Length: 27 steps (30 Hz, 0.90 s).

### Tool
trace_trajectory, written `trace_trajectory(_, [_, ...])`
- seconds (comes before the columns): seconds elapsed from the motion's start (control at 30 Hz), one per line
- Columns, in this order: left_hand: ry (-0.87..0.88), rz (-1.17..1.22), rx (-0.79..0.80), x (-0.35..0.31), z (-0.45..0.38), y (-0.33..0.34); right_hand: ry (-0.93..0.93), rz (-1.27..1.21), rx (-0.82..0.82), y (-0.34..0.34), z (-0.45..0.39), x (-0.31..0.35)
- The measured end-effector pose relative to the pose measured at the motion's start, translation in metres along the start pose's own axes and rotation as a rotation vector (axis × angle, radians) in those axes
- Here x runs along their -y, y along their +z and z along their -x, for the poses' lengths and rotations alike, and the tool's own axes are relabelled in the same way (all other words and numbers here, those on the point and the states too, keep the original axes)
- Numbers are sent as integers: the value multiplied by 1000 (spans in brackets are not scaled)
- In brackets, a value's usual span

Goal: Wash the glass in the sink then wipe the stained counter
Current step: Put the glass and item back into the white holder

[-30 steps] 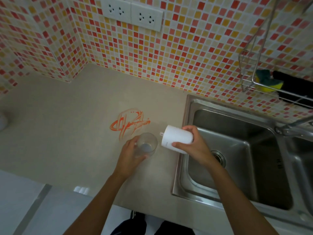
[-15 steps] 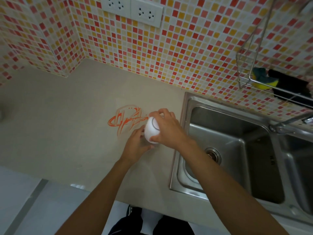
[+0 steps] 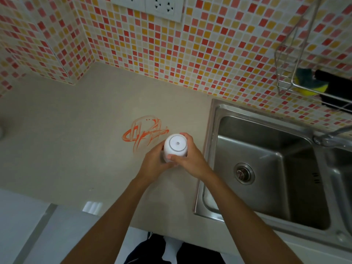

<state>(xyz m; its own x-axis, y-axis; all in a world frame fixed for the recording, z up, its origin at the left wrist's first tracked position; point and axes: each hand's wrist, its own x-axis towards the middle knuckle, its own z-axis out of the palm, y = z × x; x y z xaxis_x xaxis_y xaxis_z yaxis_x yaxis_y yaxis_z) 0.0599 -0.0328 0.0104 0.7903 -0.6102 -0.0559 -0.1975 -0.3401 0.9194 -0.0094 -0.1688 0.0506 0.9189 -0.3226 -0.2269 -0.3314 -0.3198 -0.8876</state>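
A white bottle [image 3: 176,147] is turned upside down, its round base facing me, with my right hand [image 3: 192,161] gripping it. Directly beneath it my left hand [image 3: 153,165] wraps around the clear glass [image 3: 165,158], which is almost wholly hidden by the bottle and my fingers. Both hands meet over the beige counter [image 3: 76,141], just left of the steel sink [image 3: 213,149]. The orange-red smeared stain [image 3: 143,133] lies on the counter right behind the bottle.
The sink basin has a drain [image 3: 244,172] and a faucet [image 3: 332,139] at its right. A wire rack [image 3: 285,80] on the tiled wall holds a yellow-green sponge [image 3: 309,85]. Wall sockets [image 3: 162,6] sit above. The counter's front edge is near my body.
My right hand swung the white bottle from over the sink edge to upside down above the glass. The left hand kept hold of the glass, which is now covered.
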Motion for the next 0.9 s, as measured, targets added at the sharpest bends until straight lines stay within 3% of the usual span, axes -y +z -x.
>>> trace_trajectory(0.37, [2, -60, 21, 4, -1, 1, -18, -82, 0, 9, -6, -14])
trace_trajectory(0.57, [73, -151, 143, -1, 0, -12, 38, -72, 16, 1, 1, -5])
trace_trajectory(0.63, [84, -191, 71, -6, 3, -23, -7, 15, -44, -8, 6, 0])
trace_trajectory(0.77, [33, -375, -221, -17, 1, -36, -161, 360, -181, -37, 19, -4])
trace_trajectory(0.9, [84, -515, -312, -60, -15, -21, -229, 707, -251, -82, 30, -21])
